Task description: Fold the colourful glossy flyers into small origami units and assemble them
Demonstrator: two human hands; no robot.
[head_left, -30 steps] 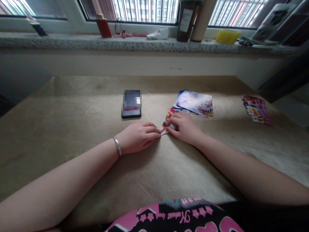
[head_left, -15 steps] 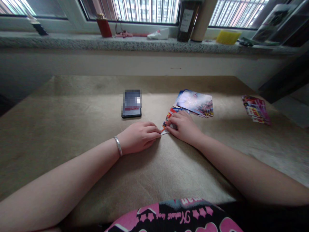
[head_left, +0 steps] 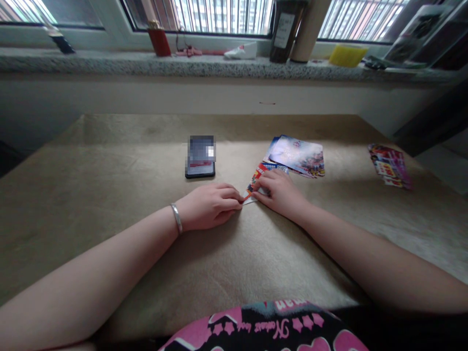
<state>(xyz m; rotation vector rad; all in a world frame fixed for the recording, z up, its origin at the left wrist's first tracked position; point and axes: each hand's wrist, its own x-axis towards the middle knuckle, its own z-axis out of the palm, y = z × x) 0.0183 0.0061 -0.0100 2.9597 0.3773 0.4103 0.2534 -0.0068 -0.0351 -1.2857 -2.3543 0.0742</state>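
A colourful printed paper (head_left: 258, 172), red and blue with a white folded-looking lower edge, lies on the table between my hands. My left hand (head_left: 211, 206), a silver bangle at its wrist, pinches the paper's lower left corner with closed fingertips. Over the right part of the paper rests my right hand (head_left: 281, 194), its fingers curled and pressing on the sheet, which hides much of it. Just beyond, a pile of picture cards (head_left: 298, 153) with a pale top card lies loosely spread, close to the paper's upper edge.
A dark phone (head_left: 201, 168), its screen blurred out, lies beyond my left hand. Pink and red cards (head_left: 390, 166) lie overlapped at the table's right. On the granite windowsill (head_left: 204, 66) stand a red lighter-like object (head_left: 159, 40), a dark bottle (head_left: 286, 36) and a yellow block (head_left: 348, 56).
My left fingertips have shifted very slightly left along the paper's corner. My right hand stays in nearly the same place, and the cards and phone lie as before.
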